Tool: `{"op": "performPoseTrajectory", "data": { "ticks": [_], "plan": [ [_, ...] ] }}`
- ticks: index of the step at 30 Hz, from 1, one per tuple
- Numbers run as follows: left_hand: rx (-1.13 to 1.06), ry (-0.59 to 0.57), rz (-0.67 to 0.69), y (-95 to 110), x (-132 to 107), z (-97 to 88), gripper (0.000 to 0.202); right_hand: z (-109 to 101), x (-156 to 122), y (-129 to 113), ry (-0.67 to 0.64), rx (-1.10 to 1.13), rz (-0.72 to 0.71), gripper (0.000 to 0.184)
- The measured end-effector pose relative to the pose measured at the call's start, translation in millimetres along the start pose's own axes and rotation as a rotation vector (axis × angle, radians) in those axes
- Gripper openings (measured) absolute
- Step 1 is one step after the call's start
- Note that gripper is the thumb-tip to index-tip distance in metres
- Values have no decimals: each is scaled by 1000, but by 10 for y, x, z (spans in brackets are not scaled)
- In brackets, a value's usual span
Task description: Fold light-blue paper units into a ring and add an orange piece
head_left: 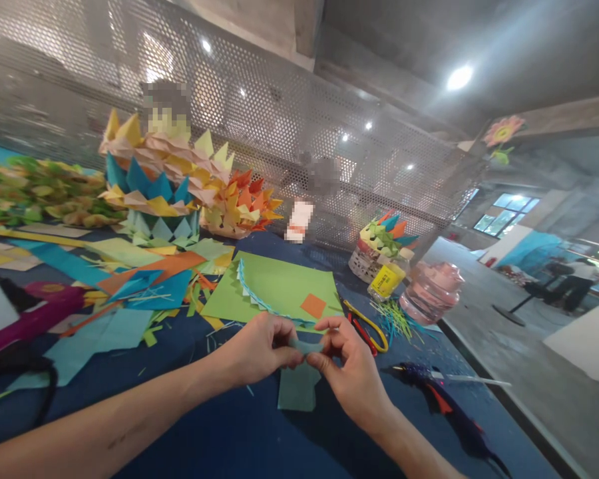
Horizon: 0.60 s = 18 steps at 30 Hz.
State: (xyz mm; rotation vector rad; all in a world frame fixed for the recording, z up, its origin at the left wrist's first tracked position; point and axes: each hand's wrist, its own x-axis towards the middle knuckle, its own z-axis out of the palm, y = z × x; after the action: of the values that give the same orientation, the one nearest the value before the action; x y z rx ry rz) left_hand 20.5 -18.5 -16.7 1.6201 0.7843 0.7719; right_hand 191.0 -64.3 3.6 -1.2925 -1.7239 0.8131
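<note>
pinching bent, unfastened teal paper (pixel 307 346) with left hand (pixel 262 342) and right hand (pixel 348 356), lower centre; upper left, already-assembled paper crowns (pixel 194 173).

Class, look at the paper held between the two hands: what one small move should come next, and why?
Probably a gentle press along the blue-grey paper to flatten it. The left hand and right hand pinch it from both sides, and its upper edge looks bowed between the fingertips.
</note>
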Motion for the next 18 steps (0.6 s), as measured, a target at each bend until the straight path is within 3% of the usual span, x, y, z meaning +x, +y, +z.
{"op": "performPoseTrajectory", "data": {
  "ticks": [3,7,10,13,15,18],
  "plan": [
    [92,14,-17,-8,-11,13,16,-1,11,8,-18,-8,-2,27],
    [338,107,74,65,5,-67,16,-43,64,71,4,-50,-15,21],
    [504,188,165,104,60,-317,17,-80,101,114,43,-105,-19,20],
    [857,311,288,34,127,-688,38,-92,113,119,62,-105,-26,18],
    [1046,330,271,-62,166,-906,46,-87,110,105,70,-68,-34,18],
    [1106,314,238,-187,212,-1077,38,-81,111,77,85,10,9,18]
  ]
}}
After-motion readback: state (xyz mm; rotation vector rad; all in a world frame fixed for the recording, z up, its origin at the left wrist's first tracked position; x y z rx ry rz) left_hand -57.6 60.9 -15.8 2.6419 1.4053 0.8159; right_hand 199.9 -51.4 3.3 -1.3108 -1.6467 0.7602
